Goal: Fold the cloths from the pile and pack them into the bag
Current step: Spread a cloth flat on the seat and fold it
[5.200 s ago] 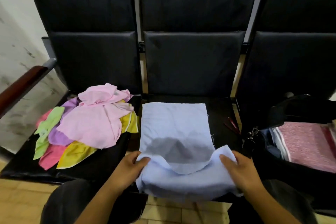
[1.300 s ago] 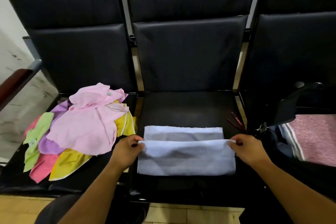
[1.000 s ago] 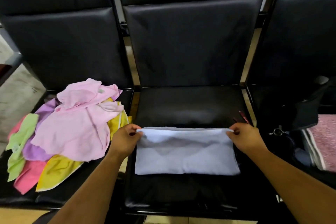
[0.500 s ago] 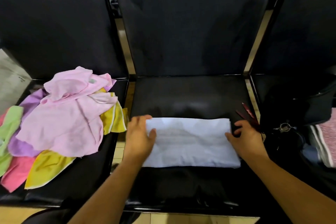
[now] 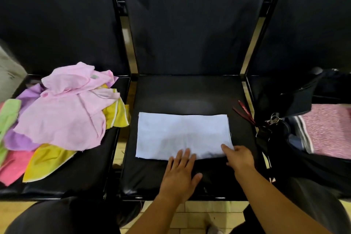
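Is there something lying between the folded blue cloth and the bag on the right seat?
Only a thin red strap with keys lies at the seat edge between the cloth and the open bag; probably easy to lift over.

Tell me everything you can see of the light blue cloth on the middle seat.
The light blue cloth is folded into a wide, flat rectangle, with several layers showing at its right edge. It looks like soft woven cotton, faintly creased. It lies flat on the black middle seat, toward the front. The left hand rests straight fingers on its near edge. The right hand touches its near right corner, though whether it pinches there is unclear.
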The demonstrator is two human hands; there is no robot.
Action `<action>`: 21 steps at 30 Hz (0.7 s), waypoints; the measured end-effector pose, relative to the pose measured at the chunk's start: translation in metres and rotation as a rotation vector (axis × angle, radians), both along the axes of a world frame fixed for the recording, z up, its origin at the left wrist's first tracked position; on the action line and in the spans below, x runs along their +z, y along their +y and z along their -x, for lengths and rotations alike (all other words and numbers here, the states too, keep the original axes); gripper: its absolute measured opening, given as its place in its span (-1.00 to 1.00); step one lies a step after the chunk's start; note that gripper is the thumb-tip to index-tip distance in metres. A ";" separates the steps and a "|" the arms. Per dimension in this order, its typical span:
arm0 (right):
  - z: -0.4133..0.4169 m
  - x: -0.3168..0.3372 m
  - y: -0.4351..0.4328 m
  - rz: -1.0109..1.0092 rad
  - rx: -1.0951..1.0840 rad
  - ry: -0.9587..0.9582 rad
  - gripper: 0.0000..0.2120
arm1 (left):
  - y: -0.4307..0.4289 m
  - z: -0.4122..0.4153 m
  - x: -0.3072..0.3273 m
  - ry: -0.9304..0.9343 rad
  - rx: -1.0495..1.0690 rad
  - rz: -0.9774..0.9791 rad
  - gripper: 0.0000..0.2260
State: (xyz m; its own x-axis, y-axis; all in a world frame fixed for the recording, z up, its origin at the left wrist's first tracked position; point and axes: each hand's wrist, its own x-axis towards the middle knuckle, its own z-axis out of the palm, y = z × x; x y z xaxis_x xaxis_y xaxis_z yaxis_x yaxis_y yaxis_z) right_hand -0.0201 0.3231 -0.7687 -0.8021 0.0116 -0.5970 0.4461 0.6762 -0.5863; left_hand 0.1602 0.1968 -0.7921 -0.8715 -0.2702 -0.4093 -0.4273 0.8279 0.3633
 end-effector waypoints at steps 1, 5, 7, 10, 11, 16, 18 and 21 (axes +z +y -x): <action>-0.004 0.000 -0.004 0.100 -0.147 -0.055 -0.72 | -0.002 0.001 0.003 -0.001 -0.005 -0.019 -0.39; -0.011 -0.003 -0.018 0.321 -0.478 -0.265 -0.71 | -0.021 0.003 0.026 0.068 0.052 -0.084 -0.42; -0.013 -0.002 -0.023 0.346 -0.518 -0.279 -0.72 | -0.046 -0.002 0.038 0.140 0.113 -0.067 -0.43; -0.022 0.003 -0.034 0.418 -0.535 -0.149 -0.77 | -0.095 -0.017 0.053 0.145 0.304 -0.223 -0.49; -0.026 0.010 -0.036 0.453 -0.542 -0.089 -0.77 | -0.106 -0.020 0.056 0.130 0.394 -0.336 -0.53; -0.068 0.041 -0.086 0.378 -0.140 0.275 -0.96 | -0.148 -0.037 0.041 0.270 0.879 -0.827 -0.76; -0.087 0.046 -0.108 0.385 0.066 0.309 -0.84 | -0.147 -0.035 0.043 0.323 0.988 -0.951 -0.81; -0.116 0.040 -0.139 0.416 0.441 0.285 -0.58 | -0.147 -0.034 0.044 0.395 1.109 -1.076 -0.80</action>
